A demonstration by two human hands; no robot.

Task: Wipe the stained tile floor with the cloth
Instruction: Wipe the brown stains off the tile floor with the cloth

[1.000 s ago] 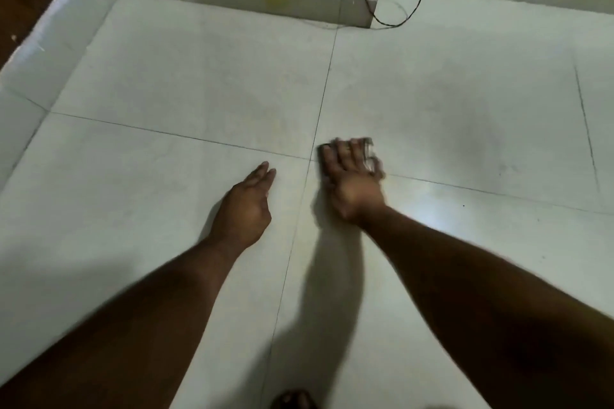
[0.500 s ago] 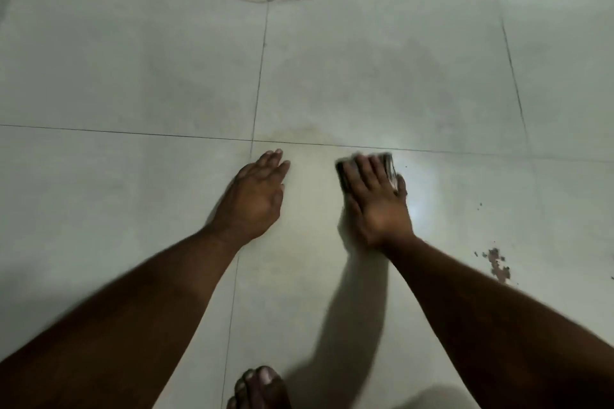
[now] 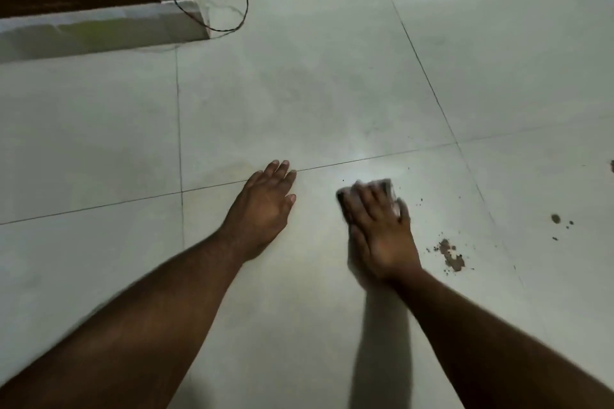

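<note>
Right hand [image 3: 378,229] is flat, palm down, fingers spread over a small folded cloth [image 3: 387,184]; only the cloth's far edge and corners show past the fingertips, motion-blurred. It's pressing more than pinching: can't tell whether any finger curls under the cloth. Left hand [image 3: 265,206] is flat on the tile floor [image 3: 299,93], nothing in it, looks like a brace; sits centre frame, left of the cloth hand, apart from it. The key relation: the brown stain [image 3: 451,255] lies right of and slightly below the right hand in frame, near the wrist side rather than the fingertips. Its long axis runs diagonally, upper left to lower right. Smaller dark spots [image 3: 555,218] sit further right, with fine specks between. Right hand is clearly the nearer one; left is well apart from the stain. Judgement: the next stroke needs a sweep rightward and back toward the body, not forward. Cable [image 3: 244,3] at upper left is out of the way.
</note>
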